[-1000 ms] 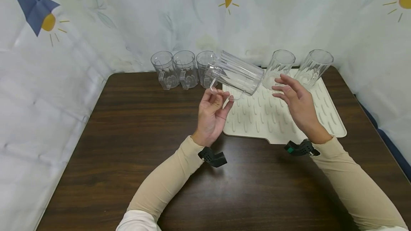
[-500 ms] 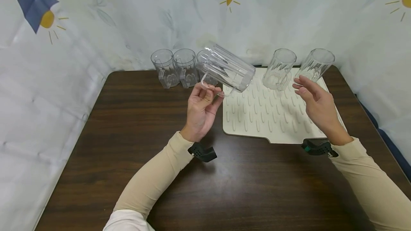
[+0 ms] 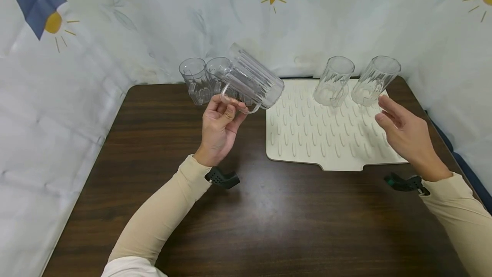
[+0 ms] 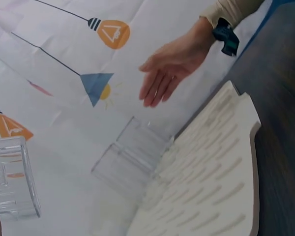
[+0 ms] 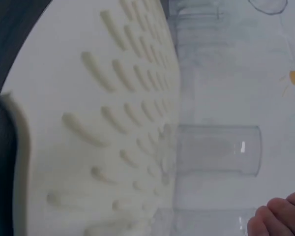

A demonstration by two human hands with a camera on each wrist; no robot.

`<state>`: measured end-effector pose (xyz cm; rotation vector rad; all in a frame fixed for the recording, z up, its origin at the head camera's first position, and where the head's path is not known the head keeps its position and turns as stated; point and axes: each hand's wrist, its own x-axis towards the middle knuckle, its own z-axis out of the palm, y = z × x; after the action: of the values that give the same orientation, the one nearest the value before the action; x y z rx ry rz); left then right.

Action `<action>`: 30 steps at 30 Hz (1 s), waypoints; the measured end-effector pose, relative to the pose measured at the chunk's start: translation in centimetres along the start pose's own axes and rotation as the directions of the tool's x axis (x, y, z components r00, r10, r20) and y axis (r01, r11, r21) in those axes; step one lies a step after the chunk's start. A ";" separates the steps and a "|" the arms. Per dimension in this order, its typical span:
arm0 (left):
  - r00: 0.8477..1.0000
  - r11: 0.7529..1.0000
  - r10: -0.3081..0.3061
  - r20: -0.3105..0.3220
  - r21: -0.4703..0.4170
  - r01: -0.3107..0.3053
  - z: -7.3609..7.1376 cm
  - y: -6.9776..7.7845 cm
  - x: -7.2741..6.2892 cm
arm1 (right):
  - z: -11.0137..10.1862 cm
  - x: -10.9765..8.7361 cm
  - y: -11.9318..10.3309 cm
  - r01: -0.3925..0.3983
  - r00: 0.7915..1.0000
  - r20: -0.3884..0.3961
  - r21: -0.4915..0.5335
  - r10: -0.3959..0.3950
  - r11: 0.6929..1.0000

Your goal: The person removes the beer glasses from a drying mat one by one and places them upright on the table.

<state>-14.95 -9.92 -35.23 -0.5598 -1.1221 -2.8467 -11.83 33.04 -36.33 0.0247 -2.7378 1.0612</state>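
In the head view my left hand [image 3: 219, 129] pinches the handle of a clear ribbed mug [image 3: 255, 76], raised and tilted on its side above the table. Part of this mug [image 4: 12, 177] shows at the edge of the left wrist view. Behind it, a row of clear mugs [image 3: 196, 80] stands at the table's back edge, partly hidden by the held one. My right hand [image 3: 409, 134] holds nothing, its fingers loosely bent, over the right side of a cream ridged mat [image 3: 300, 136]. Close to its fingertips a clear mug [image 3: 374, 80] stands upright on the mat.
Another clear mug [image 3: 333, 81] stands upright at the back of the mat, left of the one near my right hand. The dark wooden table [image 3: 269, 217] ends against a white patterned cloth [image 3: 153, 25] at the back.
My left hand has carried the tilted mug leftward, from above the mat's left edge to in front of the mug row. My right hand has moved right, away from it.
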 end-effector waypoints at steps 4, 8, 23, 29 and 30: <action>1.000 0.999 0.006 0.000 0.054 -0.006 -0.6 1.0 0.0 | -0.9 -0.7 1.0 0.007 1.000 0.001 -0.082 -0.007 0.997; 1.000 0.995 0.016 0.007 0.103 -0.017 -1.3 1.9 0.0 | -1.6 -1.2 2.0 0.035 0.999 0.021 -0.158 -0.033 0.987; 0.999 0.965 0.044 -0.012 0.261 -0.039 -3.7 5.0 -0.7 | -2.2 -2.0 5.6 0.031 0.985 0.170 -0.268 0.015 0.963; 0.997 0.933 0.052 -0.049 0.358 -0.032 -5.2 6.1 -1.4 | -1.8 -1.9 6.9 0.058 0.968 0.250 -0.290 0.018 0.955; 0.997 0.929 0.053 -0.052 0.369 -0.030 -5.4 6.3 -1.5 | -1.8 -1.9 7.0 0.059 0.965 0.260 -0.300 0.022 0.952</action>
<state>-14.28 -18.35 -35.28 -0.4595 -1.5593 -2.5011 -10.31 39.32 -40.12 0.1536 -3.1027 0.6564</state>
